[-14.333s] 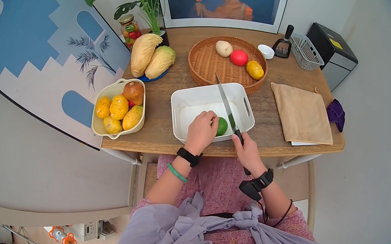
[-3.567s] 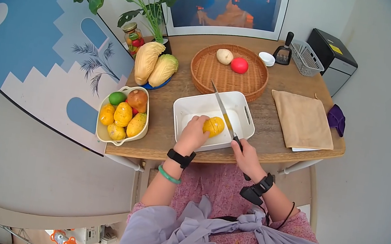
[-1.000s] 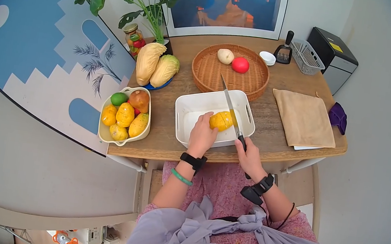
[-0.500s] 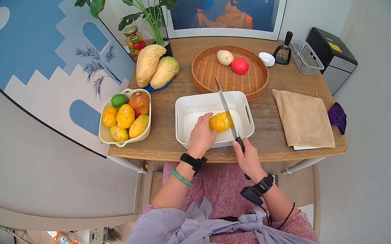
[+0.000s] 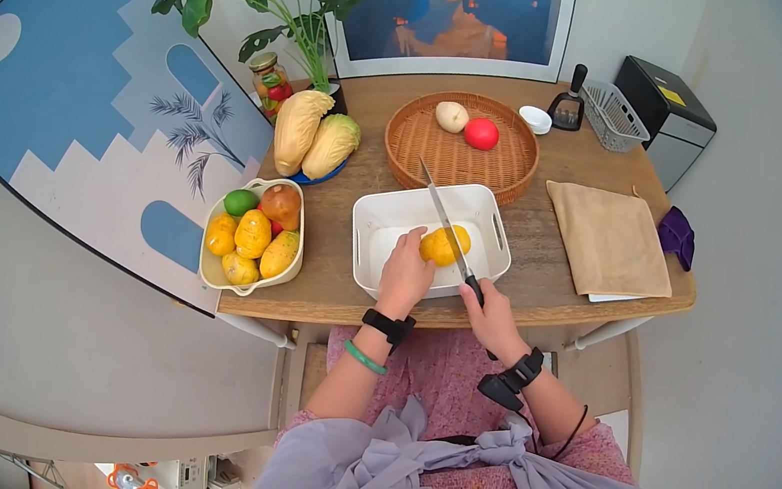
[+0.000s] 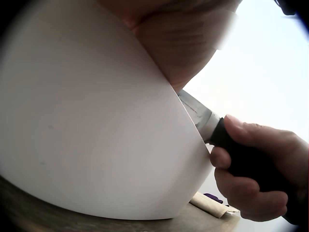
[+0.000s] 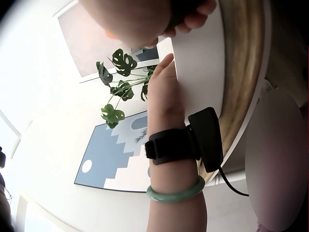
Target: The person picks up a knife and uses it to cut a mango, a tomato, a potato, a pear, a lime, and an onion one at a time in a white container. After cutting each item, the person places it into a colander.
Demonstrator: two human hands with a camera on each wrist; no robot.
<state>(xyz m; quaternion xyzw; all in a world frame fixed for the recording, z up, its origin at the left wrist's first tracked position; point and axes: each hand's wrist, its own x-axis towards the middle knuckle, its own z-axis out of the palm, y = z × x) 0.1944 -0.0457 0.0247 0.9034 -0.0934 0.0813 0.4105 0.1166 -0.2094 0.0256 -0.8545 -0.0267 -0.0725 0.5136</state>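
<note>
A yellow, roundish fruit or vegetable (image 5: 435,244) sits inside the white tub (image 5: 378,210) at the table's front. My left hand (image 5: 406,269) reaches over the near rim and holds its left side. In my right hand (image 5: 493,321) is the black handle of a long kitchen knife (image 5: 438,199). The blade slants away to the far left and overlaps the yellow piece in the head view. The left wrist view shows the tub's outer wall (image 6: 96,121) hiding most of the blade, with fingers wrapped round the handle (image 6: 241,154).
A cream basket (image 5: 207,270) of yellow produce, a green fruit (image 5: 240,202) and a brown one stands left. Behind the tub, a wicker tray (image 5: 423,163) bears a pale and a red round item. Cabbages (image 5: 330,146) lie back left; a tan cloth bag (image 5: 608,239) lies right.
Earlier a green fruit was in the tub; it now lies in the cream basket, and the yellow piece has come from the wicker tray. Lately the knife has shifted left over the yellow piece.
</note>
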